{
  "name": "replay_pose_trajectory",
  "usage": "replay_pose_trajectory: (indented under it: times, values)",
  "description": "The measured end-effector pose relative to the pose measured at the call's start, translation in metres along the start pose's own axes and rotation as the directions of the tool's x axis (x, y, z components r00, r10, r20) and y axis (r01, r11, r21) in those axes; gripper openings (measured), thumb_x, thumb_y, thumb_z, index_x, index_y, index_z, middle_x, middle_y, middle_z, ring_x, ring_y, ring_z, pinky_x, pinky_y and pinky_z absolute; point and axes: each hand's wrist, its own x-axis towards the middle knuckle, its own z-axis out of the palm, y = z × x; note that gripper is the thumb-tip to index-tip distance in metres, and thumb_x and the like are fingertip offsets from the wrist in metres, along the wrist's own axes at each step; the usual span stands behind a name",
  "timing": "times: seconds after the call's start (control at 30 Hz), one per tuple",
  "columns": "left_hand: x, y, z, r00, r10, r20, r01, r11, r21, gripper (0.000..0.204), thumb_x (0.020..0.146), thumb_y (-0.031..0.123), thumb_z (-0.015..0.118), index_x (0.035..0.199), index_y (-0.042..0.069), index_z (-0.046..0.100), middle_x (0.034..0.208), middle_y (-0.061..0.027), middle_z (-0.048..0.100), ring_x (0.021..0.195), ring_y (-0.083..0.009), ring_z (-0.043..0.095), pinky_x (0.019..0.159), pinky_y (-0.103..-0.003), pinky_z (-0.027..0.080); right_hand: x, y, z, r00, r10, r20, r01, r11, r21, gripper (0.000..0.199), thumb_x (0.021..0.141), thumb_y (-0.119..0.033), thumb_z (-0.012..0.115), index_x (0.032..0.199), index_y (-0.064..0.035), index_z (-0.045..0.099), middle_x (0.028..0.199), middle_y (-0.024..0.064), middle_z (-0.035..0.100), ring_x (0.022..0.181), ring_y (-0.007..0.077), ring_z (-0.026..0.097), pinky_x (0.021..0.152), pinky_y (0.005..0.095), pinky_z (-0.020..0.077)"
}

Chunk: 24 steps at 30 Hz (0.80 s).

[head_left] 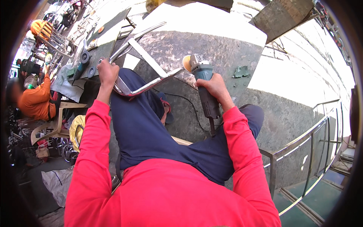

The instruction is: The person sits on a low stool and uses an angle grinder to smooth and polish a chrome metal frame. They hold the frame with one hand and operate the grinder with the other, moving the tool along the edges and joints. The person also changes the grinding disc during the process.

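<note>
- Frame (148, 57) of shiny metal, lying across my thigh (132, 125), gripped in my left hand (108, 72).
- Grinder (208, 101) clasped in my right hand (214, 87), disc (186, 64) near the frame.

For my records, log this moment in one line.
left hand: holds metal frame; right hand: holds grinder; frame: over left thigh; disc: near frame

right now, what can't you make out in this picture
In the head view:
- metal frame, where the left hand grips: covered by that hand
- angle grinder, part of its handle: covered by the right hand
- black cord, one end: seemingly hidden behind the left leg
- yellow object, rest of it: cut off by the upper edge
</note>
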Motion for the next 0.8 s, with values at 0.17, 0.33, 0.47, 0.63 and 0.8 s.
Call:
replay_pose_trajectory:
  times: [0.17, 0.33, 0.47, 0.63, 0.8]
  values:
    - [-0.007, 0.015, -0.017, 0.993, 0.069, -0.098, -0.073, 0.996, -0.042, 0.027, 0.075, 0.002, 0.062, 0.100, -0.010, 0.066, 0.085, -0.0316, 0.065, 0.084, -0.0476, 0.065, 0.080, -0.051, 0.050, 0.011, -0.001, -0.018, 0.991, 0.073, -0.114, -0.086, 0.990, -0.108, 0.048, 0.063, -0.036, 0.078, 0.076, 0.0093, 0.067, 0.069, 0.0155, 0.067, 0.060, 0.0217, 0.067, 0.057, 0.0351, 0.0524]
    - [-0.005, 0.035, -0.033, 0.968, 0.177, -0.176, -0.190, 0.980, -0.060, 0.036, 0.077, -0.002, 0.059, 0.112, -0.008, 0.064, 0.087, -0.0312, 0.066, 0.085, -0.0446, 0.066, 0.080, -0.048, 0.052, -0.012, -0.006, -0.005, 0.998, -0.062, 0.023, 0.063, 0.997, -0.051, 0.050, 0.061, -0.036, 0.078, 0.076, 0.0096, 0.067, 0.071, 0.0169, 0.067, 0.063, 0.0239, 0.068, 0.059, 0.0362, 0.0530]
    - [0.004, 0.048, -0.047, 0.964, 0.238, -0.119, -0.237, 0.971, 0.025, 0.037, 0.082, 0.000, 0.059, 0.118, -0.004, 0.063, 0.095, -0.0283, 0.067, 0.091, -0.0430, 0.066, 0.080, -0.046, 0.052, -0.004, -0.006, -0.010, 1.000, -0.002, -0.020, 0.000, 0.996, -0.088, 0.054, 0.059, -0.039, 0.079, 0.073, 0.0115, 0.067, 0.070, 0.0194, 0.068, 0.063, 0.0278, 0.069, 0.058, 0.0380, 0.0531]
    - [0.027, 0.054, -0.050, 0.908, 0.367, -0.200, -0.378, 0.925, -0.021, 0.034, 0.085, 0.001, 0.061, 0.119, -0.003, 0.063, 0.098, -0.0273, 0.068, 0.089, -0.0411, 0.067, 0.080, -0.044, 0.053, 0.014, -0.003, -0.024, 0.989, 0.076, -0.127, -0.093, 0.987, -0.128, 0.057, 0.061, -0.042, 0.078, 0.074, 0.0127, 0.068, 0.072, 0.0216, 0.069, 0.066, 0.0285, 0.071, 0.060, 0.0373, 0.0552]
    - [0.044, 0.052, -0.043, 0.796, 0.498, -0.344, -0.530, 0.848, 0.001, 0.033, 0.085, 0.004, 0.066, 0.118, -0.001, 0.065, 0.098, -0.0229, 0.070, 0.086, -0.0369, 0.069, 0.077, -0.041, 0.054, 0.001, -0.010, -0.005, 0.998, -0.016, -0.055, 0.008, 0.991, -0.134, 0.055, 0.062, -0.040, 0.078, 0.075, 0.0124, 0.067, 0.070, 0.0189, 0.068, 0.064, 0.0267, 0.069, 0.060, 0.0371, 0.0536]
